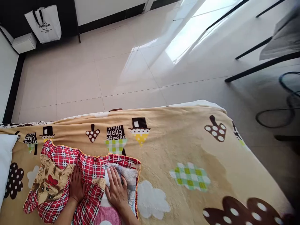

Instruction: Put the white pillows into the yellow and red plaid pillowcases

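A red plaid cloth cover [92, 168] with a printed dog and thin orange edging lies rumpled on the bed, looking like a pillowcase. My left hand [77, 186] rests flat on the plaid beside the dog print, its fingers stretched out. On the right part of the cover, a white and grey patterned face [131, 175] shows. There my right hand [117, 187] presses down, palm low and fingers spread. A pink checked patch [107, 215] shows below it. Neither hand grips the fabric.
A tan printed blanket [159, 150] covers the bed. A white pillow [6, 165] sits at the left edge. Beyond lie the tiled floor [117, 75], a white paper bag [47, 25], a white box [24, 43], dark furniture legs [257, 68] and a coiled cable [289, 115].
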### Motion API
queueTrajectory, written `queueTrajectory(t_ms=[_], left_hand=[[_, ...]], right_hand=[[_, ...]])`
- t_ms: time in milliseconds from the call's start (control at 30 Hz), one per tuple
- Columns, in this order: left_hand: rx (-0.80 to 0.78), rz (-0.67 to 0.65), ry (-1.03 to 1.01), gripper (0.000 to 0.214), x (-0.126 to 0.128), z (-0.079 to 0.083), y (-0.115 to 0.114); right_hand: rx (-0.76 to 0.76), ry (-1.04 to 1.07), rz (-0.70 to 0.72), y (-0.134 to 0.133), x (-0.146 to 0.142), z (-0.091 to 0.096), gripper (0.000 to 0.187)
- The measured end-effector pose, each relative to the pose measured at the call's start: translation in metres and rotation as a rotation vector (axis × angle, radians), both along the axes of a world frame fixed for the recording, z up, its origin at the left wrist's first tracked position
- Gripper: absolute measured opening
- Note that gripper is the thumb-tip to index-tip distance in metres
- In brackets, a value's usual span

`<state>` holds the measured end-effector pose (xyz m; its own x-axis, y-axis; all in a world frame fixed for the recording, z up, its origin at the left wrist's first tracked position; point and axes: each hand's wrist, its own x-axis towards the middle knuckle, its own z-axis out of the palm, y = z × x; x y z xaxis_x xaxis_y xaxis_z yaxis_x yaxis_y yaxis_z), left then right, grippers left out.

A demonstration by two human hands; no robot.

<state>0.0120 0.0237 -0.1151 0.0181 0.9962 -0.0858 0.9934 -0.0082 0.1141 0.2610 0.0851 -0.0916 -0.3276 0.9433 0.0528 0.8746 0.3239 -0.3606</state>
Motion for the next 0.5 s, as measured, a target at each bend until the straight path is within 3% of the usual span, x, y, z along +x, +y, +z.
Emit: queueTrajectory(t_ms=[200, 367, 500], left_hand=[[0.001, 0.035, -0.015, 0.068, 0.012, 0.005, 0.002], [0.079, -0.021, -0.086, 0.074, 0.014, 0.011, 0.014], [0.131, -0.080, -0.164, 0.068, 0.011, 0.030, 0.032]], right_hand=[[0.015, 0.018, 0.034, -0.001, 0.009, -0.017, 0.074], [0.016, -0.014, 0.038, 0.006, 0.007, -0.041, 0.073], [-0.046, -0.051, 0.023, 0.010, 0.006, -0.051, 0.068]])
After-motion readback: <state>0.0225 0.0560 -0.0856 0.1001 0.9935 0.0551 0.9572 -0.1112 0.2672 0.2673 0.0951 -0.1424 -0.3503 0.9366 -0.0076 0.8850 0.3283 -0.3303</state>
